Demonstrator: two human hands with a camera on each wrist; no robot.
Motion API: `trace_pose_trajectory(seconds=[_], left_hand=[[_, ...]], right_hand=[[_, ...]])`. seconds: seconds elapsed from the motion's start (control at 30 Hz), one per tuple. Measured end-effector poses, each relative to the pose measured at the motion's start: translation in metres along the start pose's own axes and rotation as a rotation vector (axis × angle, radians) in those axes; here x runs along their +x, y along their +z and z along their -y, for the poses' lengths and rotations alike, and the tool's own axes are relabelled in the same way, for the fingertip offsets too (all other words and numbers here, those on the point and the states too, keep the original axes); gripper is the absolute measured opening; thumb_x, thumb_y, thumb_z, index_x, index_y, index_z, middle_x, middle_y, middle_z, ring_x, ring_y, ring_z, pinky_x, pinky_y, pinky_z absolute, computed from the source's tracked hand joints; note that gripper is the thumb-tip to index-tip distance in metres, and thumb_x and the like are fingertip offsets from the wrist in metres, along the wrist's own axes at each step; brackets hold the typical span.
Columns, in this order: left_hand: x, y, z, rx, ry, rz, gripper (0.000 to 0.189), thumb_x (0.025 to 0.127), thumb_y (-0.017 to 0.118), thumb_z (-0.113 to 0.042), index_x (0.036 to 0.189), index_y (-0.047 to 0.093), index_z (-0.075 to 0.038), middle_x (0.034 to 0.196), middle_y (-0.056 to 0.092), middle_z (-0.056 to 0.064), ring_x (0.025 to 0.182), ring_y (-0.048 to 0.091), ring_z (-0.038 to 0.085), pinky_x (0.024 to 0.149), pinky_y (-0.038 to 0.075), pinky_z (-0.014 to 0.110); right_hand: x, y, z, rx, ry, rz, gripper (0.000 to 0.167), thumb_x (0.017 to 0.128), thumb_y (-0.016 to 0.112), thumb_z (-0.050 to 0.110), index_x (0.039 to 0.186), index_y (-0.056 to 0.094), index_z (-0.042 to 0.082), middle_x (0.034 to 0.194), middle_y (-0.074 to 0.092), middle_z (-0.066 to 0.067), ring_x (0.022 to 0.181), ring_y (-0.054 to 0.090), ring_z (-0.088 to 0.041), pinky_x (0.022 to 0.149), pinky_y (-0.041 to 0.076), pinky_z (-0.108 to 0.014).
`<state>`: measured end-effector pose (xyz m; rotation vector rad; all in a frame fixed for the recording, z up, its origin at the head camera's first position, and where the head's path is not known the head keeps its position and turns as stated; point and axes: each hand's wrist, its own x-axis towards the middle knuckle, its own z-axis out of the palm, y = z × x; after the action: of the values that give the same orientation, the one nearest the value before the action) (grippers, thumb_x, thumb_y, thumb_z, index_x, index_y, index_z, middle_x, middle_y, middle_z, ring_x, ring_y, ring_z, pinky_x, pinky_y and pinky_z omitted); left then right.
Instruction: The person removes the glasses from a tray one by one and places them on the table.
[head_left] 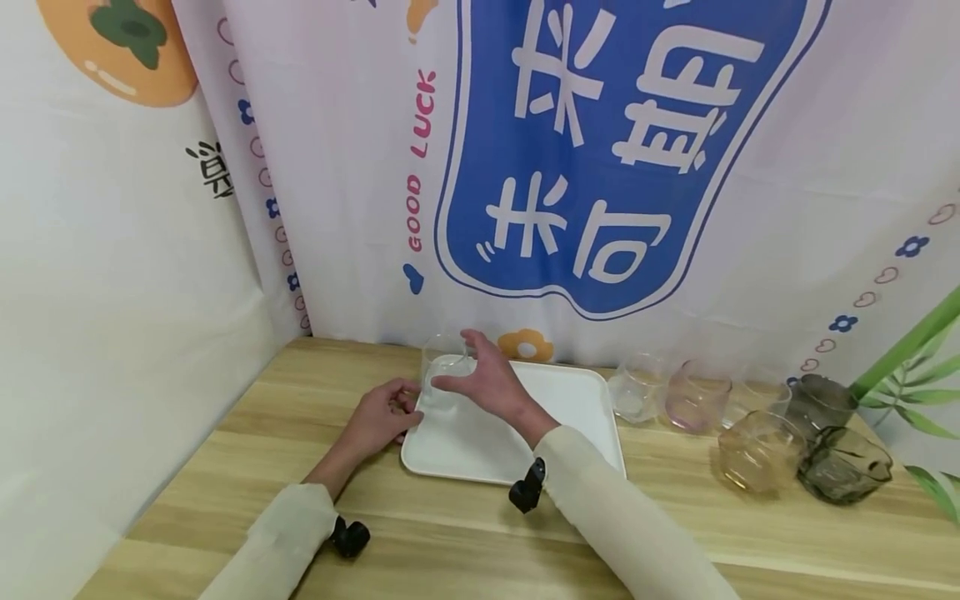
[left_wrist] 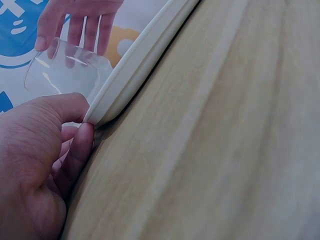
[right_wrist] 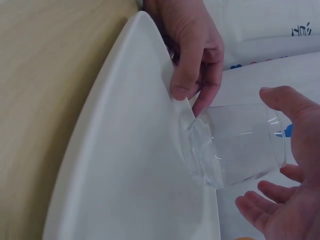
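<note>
A clear drinking glass [head_left: 442, 357] stands upright at the far left corner of a white rectangular tray [head_left: 480, 442]. My right hand [head_left: 491, 385] is spread around the glass near its rim. In the right wrist view the thumb and loose fingers [right_wrist: 255, 207] lie on opposite sides of the glass [right_wrist: 240, 145], with the palm beyond its mouth. My left hand [head_left: 378, 421] is at the tray's left edge. Its thumb and a finger pinch the tray rim [left_wrist: 125, 70], as the left wrist view shows.
Several glasses stand right of the tray, among them a pinkish glass [head_left: 697, 398] and a dark grey glass [head_left: 821, 404]. In front of them are an amber pitcher [head_left: 757, 454] and a smoky pitcher [head_left: 843, 467]. Green leaves [head_left: 930, 392] reach in from the right; a printed curtain [head_left: 360, 208] hangs behind.
</note>
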<state>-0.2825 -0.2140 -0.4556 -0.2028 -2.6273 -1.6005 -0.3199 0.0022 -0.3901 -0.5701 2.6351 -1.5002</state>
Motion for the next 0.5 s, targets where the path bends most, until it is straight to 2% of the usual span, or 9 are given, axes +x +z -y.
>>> trace_pose_trajectory(seconds=[0.3, 0.5], left_hand=[[-0.003, 0.000, -0.002, 0.006, 0.004, -0.003, 0.035, 0.089, 0.076, 0.000, 0.122, 0.064, 0.000, 0.092, 0.063, 0.010, 0.066, 0.062, 0.019, 0.052, 0.058, 0.032], [-0.003, -0.001, -0.003, 0.007, 0.001, -0.002, 0.035, 0.089, 0.076, 0.000, 0.123, 0.064, 0.000, 0.091, 0.063, 0.009, 0.067, 0.062, 0.019, 0.052, 0.058, 0.033]], right_hand=[[0.009, 0.005, -0.002, -0.002, 0.014, 0.018, 0.092, 0.084, 0.086, 0.041, 0.157, 0.037, 0.011, 0.157, 0.042, -0.015, 0.139, 0.045, -0.033, 0.108, 0.046, -0.052], [0.014, 0.007, -0.002, -0.031, 0.027, 0.032, 0.089, 0.085, 0.085, 0.041, 0.154, 0.039, 0.012, 0.152, 0.048, -0.015, 0.132, 0.051, -0.030, 0.106, 0.048, -0.048]])
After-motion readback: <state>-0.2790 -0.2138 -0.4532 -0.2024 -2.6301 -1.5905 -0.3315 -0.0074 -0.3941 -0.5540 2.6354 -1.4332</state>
